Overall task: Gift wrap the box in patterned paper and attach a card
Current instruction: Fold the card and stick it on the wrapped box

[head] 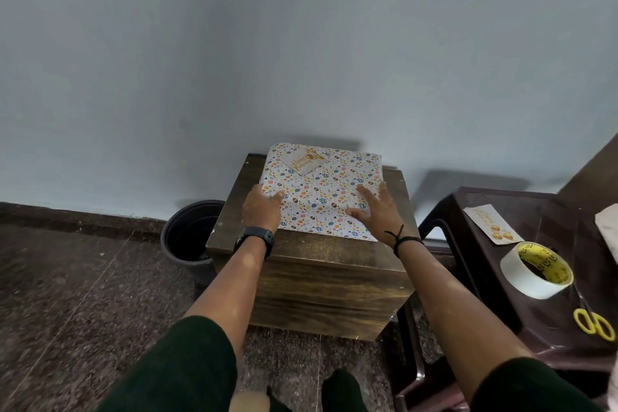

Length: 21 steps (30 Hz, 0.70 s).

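Note:
A flat box wrapped in white patterned paper point(329, 189) lies on top of a dark wooden stand point(321, 264). A small birthday card point(303, 160) sits on the box's far left corner. My left hand point(261, 209) rests at the box's near left edge, fingers curled onto the paper. My right hand point(379, 209) lies flat on the near right part of the box, fingers spread. Neither hand grips anything.
A dark plastic stool point(535, 311) stands to the right. It carries a second card point(491, 222), a roll of tape point(535, 269) and yellow-handled scissors point(595, 324). A black bucket point(192, 237) sits left of the stand against the wall.

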Each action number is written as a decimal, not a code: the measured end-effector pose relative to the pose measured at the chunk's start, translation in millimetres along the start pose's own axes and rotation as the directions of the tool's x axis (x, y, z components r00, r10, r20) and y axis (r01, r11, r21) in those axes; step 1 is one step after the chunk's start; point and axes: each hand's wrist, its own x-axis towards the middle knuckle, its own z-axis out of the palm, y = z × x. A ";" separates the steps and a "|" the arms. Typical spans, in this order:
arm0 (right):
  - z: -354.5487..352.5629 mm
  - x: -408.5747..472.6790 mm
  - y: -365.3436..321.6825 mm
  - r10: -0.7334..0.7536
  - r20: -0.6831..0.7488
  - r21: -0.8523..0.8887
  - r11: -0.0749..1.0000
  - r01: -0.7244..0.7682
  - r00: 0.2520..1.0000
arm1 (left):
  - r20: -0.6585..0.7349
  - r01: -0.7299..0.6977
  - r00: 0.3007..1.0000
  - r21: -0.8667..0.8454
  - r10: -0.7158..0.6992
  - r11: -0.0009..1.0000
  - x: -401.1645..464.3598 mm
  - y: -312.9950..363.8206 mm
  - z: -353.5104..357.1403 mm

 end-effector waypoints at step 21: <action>14.1 -114.3 -2.5 0.076 0.026 -0.023 0.997 -0.075 0.997 | 0.460 -0.332 0.875 0.350 0.148 0.876 -134.2 -11.1 33.4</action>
